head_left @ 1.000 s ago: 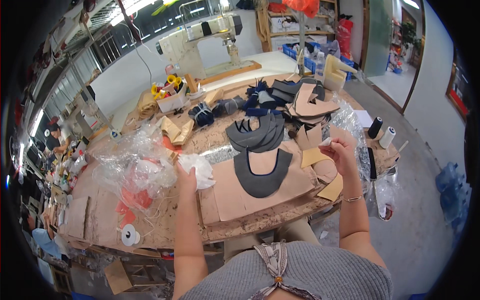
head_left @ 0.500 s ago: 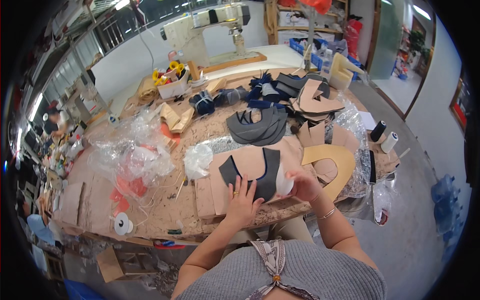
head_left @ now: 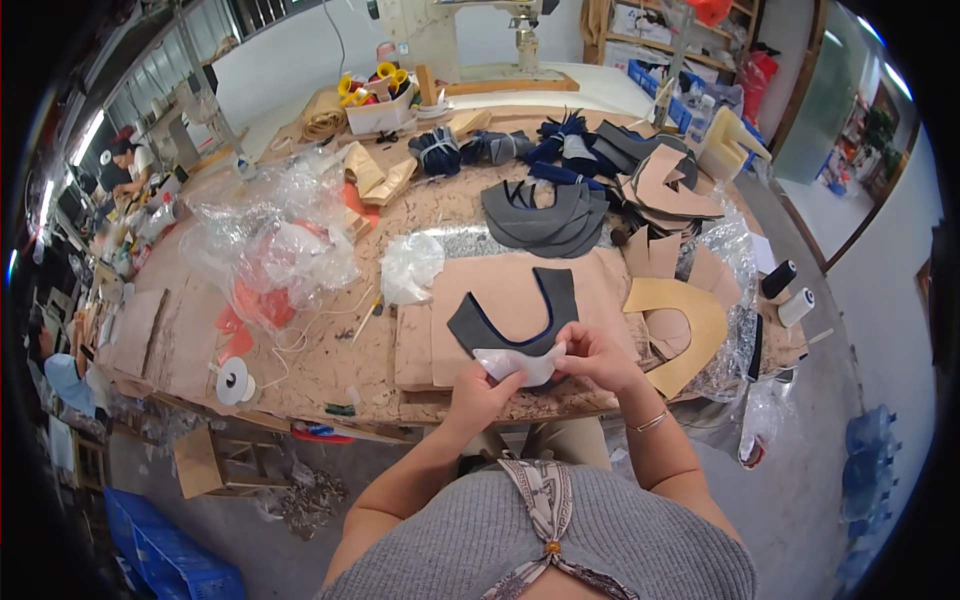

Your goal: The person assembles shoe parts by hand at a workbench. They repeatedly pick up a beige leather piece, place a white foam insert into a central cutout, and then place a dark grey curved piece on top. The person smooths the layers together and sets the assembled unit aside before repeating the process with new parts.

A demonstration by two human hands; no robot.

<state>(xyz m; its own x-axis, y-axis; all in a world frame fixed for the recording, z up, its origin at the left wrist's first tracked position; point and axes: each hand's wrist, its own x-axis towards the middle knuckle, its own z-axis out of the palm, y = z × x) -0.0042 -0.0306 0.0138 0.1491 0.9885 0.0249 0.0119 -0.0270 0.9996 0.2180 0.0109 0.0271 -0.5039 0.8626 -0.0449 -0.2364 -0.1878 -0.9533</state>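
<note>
With our left hand (head_left: 482, 394) and right hand (head_left: 596, 358) nearly closed, we pinch a thin white piece (head_left: 529, 366) from both sides, over the near curve of the dark grey U-shaped piece (head_left: 563, 300).

Ribbed grey top (head_left: 440, 540), patterned scarf (head_left: 545, 490) (gathered at an orange bead (head_left: 552, 548)), beige trousers (head_left: 570, 442), thin bracelet (head_left: 650, 423)

White wall (head_left: 875, 310), grey floor (head_left: 800, 385), wooden shelves (head_left: 670, 48); tube light (head_left: 88, 138) left; greenish panel (head_left: 845, 110) right, probably glass.
</note>
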